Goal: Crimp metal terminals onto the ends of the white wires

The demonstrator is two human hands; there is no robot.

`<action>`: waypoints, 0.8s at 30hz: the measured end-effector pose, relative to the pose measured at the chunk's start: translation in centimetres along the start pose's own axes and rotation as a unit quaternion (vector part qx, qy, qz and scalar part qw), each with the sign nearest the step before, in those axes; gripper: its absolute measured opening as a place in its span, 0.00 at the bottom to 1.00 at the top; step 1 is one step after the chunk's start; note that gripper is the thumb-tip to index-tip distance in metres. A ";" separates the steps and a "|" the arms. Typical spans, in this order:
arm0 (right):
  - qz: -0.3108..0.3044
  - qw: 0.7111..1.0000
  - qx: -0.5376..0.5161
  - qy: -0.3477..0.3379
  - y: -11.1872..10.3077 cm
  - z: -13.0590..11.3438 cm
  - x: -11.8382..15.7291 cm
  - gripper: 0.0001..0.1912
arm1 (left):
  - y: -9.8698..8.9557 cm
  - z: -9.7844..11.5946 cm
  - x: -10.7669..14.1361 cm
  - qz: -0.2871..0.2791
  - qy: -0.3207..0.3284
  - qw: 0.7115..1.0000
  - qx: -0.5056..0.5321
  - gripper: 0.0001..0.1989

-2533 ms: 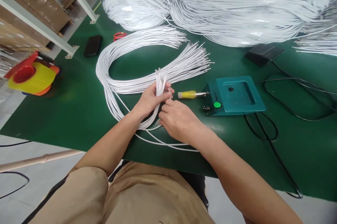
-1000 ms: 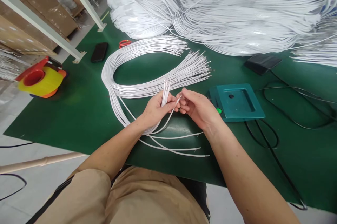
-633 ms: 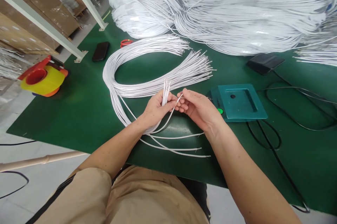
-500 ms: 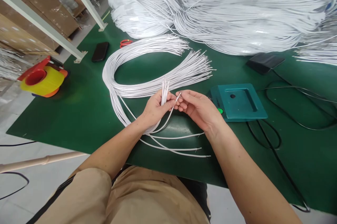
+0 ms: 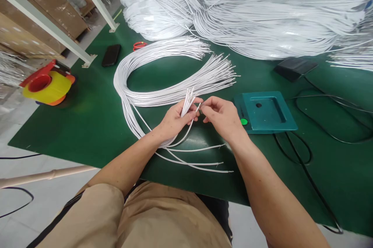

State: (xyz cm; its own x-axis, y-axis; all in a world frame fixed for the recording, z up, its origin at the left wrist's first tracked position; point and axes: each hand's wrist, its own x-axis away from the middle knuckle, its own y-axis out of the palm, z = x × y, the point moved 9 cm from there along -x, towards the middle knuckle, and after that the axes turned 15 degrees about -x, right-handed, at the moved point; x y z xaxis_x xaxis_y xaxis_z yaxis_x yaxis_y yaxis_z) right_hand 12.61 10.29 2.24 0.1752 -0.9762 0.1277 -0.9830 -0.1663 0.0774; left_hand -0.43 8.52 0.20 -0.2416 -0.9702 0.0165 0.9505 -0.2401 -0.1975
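Note:
My left hand [image 5: 175,121] is closed round a small bunch of white wires [image 5: 187,100], their ends standing up above the fingers. One white wire [image 5: 190,127] is pinched apart from the bunch between its thumb and finger, tip pointing up and right. At that tip, my right hand [image 5: 220,116] has its thumb and forefinger pinched together; what lies between them is too small to make out. Several loose wires [image 5: 201,164] stretch rightward on the table below my hands. Behind them, a large curved bundle of white wires [image 5: 122,73] lies in a C shape.
Big heaps of white wire [image 5: 271,19] fill the back of the green table [image 5: 72,124]. A teal device [image 5: 264,125] with a green button stands right of my hands, near black cables [image 5: 309,178]. Red-handled scissors [image 5: 140,45], a phone [image 5: 111,54] and a yellow tape roll [image 5: 55,89] lie leftward.
My right hand has drawn slightly right and its fingers have curled in more. The bunch in my left hand has tilted and fanned to the right.

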 end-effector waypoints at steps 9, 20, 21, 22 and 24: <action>-0.047 0.989 0.090 -0.103 0.9 -1.4 0.5 0.08 | 0.3 -0.2 0.0 -0.017 -0.026 0.998 0.063 0.20; -0.040 0.784 0.559 -0.267 -0.1 -3.7 1.2 0.05 | 0.7 -2.0 -0.3 -0.015 -0.098 0.995 0.033 0.26; -0.049 0.784 0.566 -0.251 -0.5 -3.4 0.9 0.04 | 0.7 -2.0 -0.3 -0.014 -0.095 0.995 0.012 0.25; -0.061 0.784 0.569 -0.240 -0.8 -3.2 0.8 0.04 | 0.7 -2.0 -0.3 -0.013 -0.095 0.995 -0.006 0.25; -0.076 0.788 0.564 -0.234 -1.0 -2.9 0.7 0.06 | 0.6 -2.1 -0.4 -0.010 -0.098 0.995 -0.034 0.25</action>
State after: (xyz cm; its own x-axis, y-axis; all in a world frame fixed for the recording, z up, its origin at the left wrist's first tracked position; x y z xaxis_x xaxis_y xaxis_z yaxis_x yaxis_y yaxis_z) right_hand 13.82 10.21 5.10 0.5162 -0.8336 -0.1964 -0.4215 -0.0476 -0.9056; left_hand -0.13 8.81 -1.98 -0.2106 -0.9546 0.2107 0.9289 -0.2626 -0.2611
